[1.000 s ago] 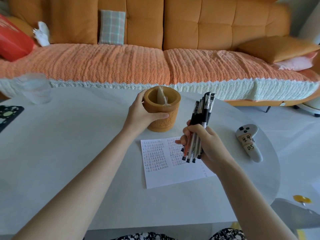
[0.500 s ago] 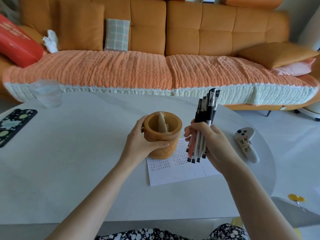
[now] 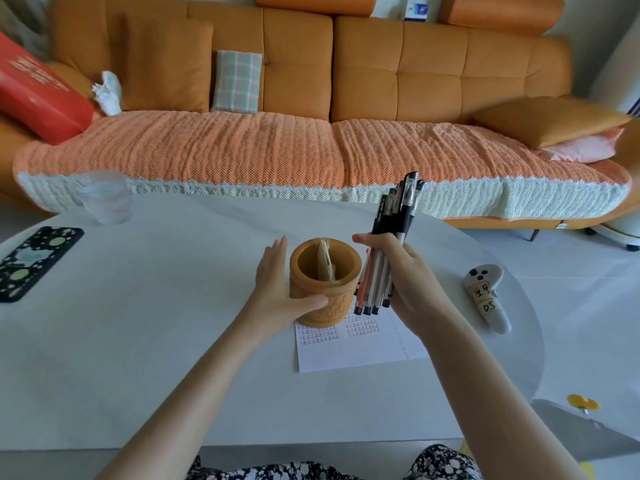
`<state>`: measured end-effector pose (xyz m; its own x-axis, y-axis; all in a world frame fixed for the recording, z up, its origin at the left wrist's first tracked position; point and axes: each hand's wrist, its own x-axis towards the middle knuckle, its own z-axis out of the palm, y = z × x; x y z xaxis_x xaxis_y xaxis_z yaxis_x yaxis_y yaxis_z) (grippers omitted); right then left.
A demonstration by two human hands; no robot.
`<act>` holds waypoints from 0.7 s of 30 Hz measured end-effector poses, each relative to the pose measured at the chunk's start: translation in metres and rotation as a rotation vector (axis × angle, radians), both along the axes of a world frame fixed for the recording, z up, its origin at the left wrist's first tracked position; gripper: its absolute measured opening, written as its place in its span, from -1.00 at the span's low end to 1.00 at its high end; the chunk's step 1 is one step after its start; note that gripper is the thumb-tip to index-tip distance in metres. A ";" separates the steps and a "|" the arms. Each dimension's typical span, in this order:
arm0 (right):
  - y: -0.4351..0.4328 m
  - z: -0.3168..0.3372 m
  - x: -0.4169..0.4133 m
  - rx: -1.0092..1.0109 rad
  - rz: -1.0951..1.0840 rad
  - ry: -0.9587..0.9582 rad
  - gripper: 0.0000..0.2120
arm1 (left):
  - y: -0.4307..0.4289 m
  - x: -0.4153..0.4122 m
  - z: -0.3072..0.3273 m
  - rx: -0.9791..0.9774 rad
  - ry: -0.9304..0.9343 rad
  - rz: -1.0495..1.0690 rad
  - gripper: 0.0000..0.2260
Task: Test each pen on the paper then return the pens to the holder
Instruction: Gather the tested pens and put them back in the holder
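A round tan pen holder (image 3: pixel 325 299) with a divider inside stands on the white table, over the top edge of the paper (image 3: pixel 353 351). My left hand (image 3: pixel 277 292) wraps its left side and grips it. My right hand (image 3: pixel 408 278) holds a bundle of several pens (image 3: pixel 388 251) upright, tips down, just right of the holder's rim and touching it. The paper is white with rows of small pen marks; the holder and my hands hide its upper part.
A clear glass (image 3: pixel 105 197) stands at the table's far left, a black patterned phone (image 3: pixel 31 261) lies at the left edge. A white controller (image 3: pixel 488 297) lies to the right of the paper. An orange sofa (image 3: pixel 311 133) runs behind the table.
The holder has been drawn nearer onto the paper's top edge by my left hand. My right hand has brought the pen bundle close against the holder's right side.
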<state>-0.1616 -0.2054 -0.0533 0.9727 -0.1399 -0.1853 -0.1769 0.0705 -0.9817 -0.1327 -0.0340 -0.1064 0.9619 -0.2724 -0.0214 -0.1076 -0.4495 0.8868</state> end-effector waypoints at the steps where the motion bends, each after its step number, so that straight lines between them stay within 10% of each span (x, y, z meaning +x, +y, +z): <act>1: 0.001 0.002 0.001 0.000 0.007 0.000 -0.68 | 0.002 -0.005 0.010 -0.062 -0.031 0.035 -0.17; 5: 0.012 0.010 0.005 0.006 0.063 -0.030 -0.68 | -0.008 -0.017 0.046 -0.388 0.106 -0.068 -0.54; 16: 0.032 0.016 0.024 -0.240 0.147 0.002 -0.50 | -0.021 -0.009 0.054 -0.434 0.239 -0.222 -0.80; 21: 0.029 0.011 0.027 -0.237 0.234 -0.024 -0.56 | -0.021 -0.006 0.048 -0.464 0.253 -0.197 -0.58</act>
